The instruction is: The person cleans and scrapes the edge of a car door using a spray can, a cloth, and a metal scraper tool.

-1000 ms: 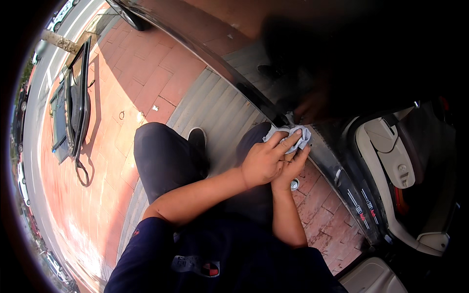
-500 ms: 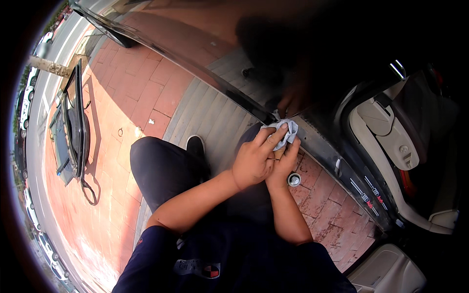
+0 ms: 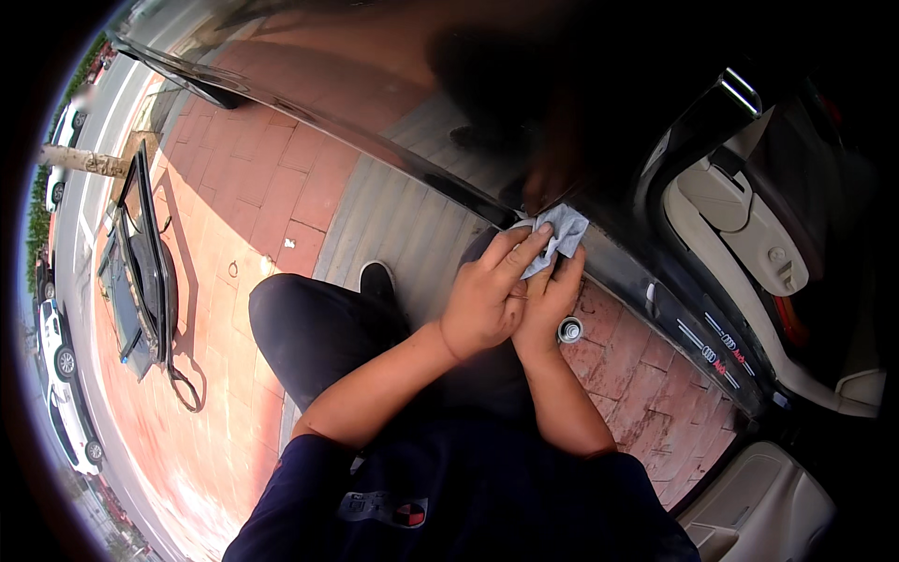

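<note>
My left hand (image 3: 482, 300) and my right hand (image 3: 548, 304) are together at the lower edge of a glossy black car body (image 3: 375, 140), their fingers closed on a crumpled pale blue-grey cloth (image 3: 567, 228). The left hand lies over part of the right, and its index finger presses on the cloth, which touches the car at the end of the sill (image 3: 623, 281). Part of what lies beneath the cloth and fingers is hidden. A small open-topped can (image 3: 570, 330) stands on the brick paving just right of my right wrist. My knees are bent beneath my arms.
A detached door frame with glass (image 3: 140, 281) lies on the red paving (image 3: 234, 356) at left, near a tree trunk (image 3: 84, 161) and a road with parked cars (image 3: 64, 351). At right are the open car's beige seat trim (image 3: 712, 201) and a door panel (image 3: 744, 515).
My view has turned slightly, bringing more of the car's interior edge and the can into sight. Both hands remain on the cloth, whose upper part now fans out a little further to the right.
</note>
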Action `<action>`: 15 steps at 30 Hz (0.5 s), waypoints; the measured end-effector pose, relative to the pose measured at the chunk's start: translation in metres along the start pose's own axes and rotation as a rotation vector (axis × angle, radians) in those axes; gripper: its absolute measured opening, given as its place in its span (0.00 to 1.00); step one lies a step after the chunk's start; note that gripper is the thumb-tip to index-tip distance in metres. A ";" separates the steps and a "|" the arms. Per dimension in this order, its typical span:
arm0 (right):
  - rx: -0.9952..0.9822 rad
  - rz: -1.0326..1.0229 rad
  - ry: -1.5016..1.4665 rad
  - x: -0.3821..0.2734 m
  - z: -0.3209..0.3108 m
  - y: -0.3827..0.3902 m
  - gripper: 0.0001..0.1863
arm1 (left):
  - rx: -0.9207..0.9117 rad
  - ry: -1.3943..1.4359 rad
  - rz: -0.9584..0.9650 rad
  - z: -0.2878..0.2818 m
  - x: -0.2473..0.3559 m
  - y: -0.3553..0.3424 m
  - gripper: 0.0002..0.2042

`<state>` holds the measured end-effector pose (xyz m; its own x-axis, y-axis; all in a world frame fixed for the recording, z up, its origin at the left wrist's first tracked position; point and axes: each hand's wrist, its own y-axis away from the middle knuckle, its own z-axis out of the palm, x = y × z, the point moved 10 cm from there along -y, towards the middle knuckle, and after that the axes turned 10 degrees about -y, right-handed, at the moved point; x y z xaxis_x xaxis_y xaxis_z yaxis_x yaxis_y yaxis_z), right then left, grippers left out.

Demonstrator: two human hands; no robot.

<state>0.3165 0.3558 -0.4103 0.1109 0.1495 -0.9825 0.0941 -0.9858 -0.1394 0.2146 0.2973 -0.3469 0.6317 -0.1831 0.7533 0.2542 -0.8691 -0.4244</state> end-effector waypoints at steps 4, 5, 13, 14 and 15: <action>0.034 -0.041 -0.146 -0.005 -0.018 0.009 0.18 | -0.016 -0.065 0.043 0.006 0.007 0.001 0.33; 0.042 -0.146 -0.155 -0.008 -0.022 0.013 0.18 | 0.004 -0.078 0.101 0.007 0.015 0.012 0.33; -0.133 -0.146 -0.009 -0.003 0.002 0.004 0.17 | 0.018 -0.179 -0.046 0.002 -0.007 0.007 0.35; -0.132 -0.156 -0.019 -0.003 0.003 0.003 0.17 | 0.011 -0.192 -0.055 0.001 -0.005 0.005 0.36; -0.133 -0.161 0.007 0.000 0.004 0.003 0.17 | 0.002 -0.190 -0.052 0.001 -0.005 0.004 0.36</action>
<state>0.3128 0.3528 -0.4116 0.0911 0.3050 -0.9480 0.2406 -0.9305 -0.2763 0.2131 0.2953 -0.3531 0.7442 -0.0477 0.6663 0.2919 -0.8739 -0.3886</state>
